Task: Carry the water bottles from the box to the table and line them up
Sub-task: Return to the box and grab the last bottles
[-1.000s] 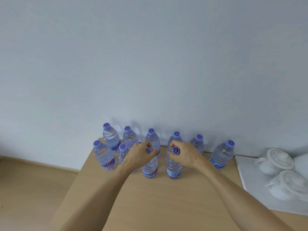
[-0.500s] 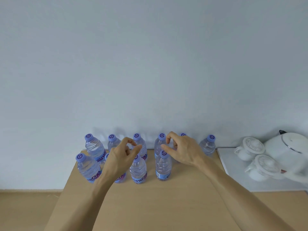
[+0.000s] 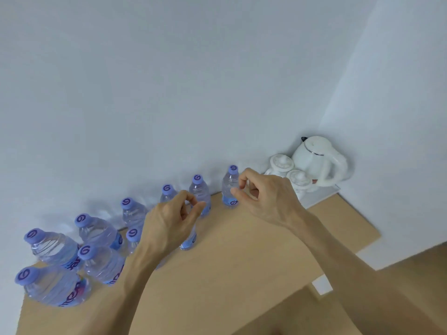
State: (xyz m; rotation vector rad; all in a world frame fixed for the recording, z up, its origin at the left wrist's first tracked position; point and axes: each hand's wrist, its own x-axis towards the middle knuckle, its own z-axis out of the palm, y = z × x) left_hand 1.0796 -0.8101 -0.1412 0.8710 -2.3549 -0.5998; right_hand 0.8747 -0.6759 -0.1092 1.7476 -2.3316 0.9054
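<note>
Two front bottles released
Both hands [image 3: 217,206] are lifted off, loosely curled, empty; the bottles [image 3: 188,240] are left standing below on the worktop [image 3: 242,262]

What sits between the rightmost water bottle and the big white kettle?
In the head view, the right hand hangs in front of that stretch; behind it stand two white lidded cups between the rightmost bottle and the kettle.

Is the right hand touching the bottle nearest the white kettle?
Cannot tell. In the head view the right hand overlaps that bottle, fingers loosely curled in front of it, so neither contact nor a gap shows plainly.
</note>
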